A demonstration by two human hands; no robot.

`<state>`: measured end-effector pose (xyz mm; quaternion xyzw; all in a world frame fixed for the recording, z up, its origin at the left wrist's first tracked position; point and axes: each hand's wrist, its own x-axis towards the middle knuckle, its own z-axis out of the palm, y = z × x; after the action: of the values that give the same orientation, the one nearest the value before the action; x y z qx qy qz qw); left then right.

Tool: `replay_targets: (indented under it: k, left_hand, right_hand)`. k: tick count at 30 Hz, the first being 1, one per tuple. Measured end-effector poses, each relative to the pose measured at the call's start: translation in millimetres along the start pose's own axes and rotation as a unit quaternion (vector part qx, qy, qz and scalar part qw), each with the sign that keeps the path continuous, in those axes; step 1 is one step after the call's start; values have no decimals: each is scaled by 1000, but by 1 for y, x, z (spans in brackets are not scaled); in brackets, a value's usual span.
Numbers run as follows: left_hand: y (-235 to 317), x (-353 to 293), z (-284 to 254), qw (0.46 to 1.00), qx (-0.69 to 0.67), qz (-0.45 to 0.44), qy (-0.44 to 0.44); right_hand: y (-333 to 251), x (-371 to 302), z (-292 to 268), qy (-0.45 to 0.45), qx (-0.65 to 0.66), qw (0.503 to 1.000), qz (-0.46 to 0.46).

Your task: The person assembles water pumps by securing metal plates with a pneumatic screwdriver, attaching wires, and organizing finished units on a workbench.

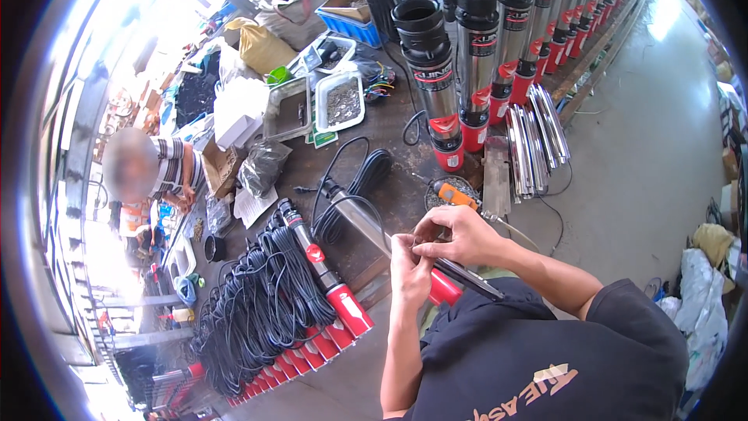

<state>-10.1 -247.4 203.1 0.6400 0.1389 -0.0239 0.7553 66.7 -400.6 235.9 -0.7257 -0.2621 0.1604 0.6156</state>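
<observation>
My left hand [410,271] and my right hand [456,234] meet close together over a long steel pump [366,222] with a red end [444,288] that lies slanted across my lap and the dark workbench [389,187]. Both sets of fingers pinch something small at the pump's side; what it is stays hidden by the fingers. A thin wire [514,234] runs off to the right from under my right hand. Just beyond my hands an orange-handled tool [454,195] lies in a round dish.
A row of upright steel pumps with red bases [448,78] lines the bench's far edge, loose steel tubes [534,136] beside them. Coiled black cables [265,304] and lying pumps [319,265] fill the left. Trays of small parts [340,101] sit behind. Another person [167,171] works at far left.
</observation>
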Motion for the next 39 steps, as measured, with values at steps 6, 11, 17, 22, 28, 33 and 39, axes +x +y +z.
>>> replay_targets:
  k: [6,11,17,22,28,33,39]
  left_hand:
    - [-11,-1,-5,995,-96,-16,32]
    - [-8,0,-10,998,-38,15,42]
    - [-16,14,-6,994,-5,34,102]
    - [-18,32,-22,986,-54,59,148]
    - [12,131,-165,861,279,203,372]
    - [-52,188,-323,947,47,-250,197]
    - [23,233,-243,980,-31,-197,15]
  right_hand:
    - [-1,12,-6,-50,-66,995,60]
    - [-3,18,-7,-54,-78,994,57]
    - [15,31,3,-39,-78,991,102]
    - [53,35,18,-50,21,993,102]
    - [80,-4,51,-2,-48,960,276]
    - [55,93,71,20,-25,991,128]
    - [69,279,101,-4,-233,953,196]
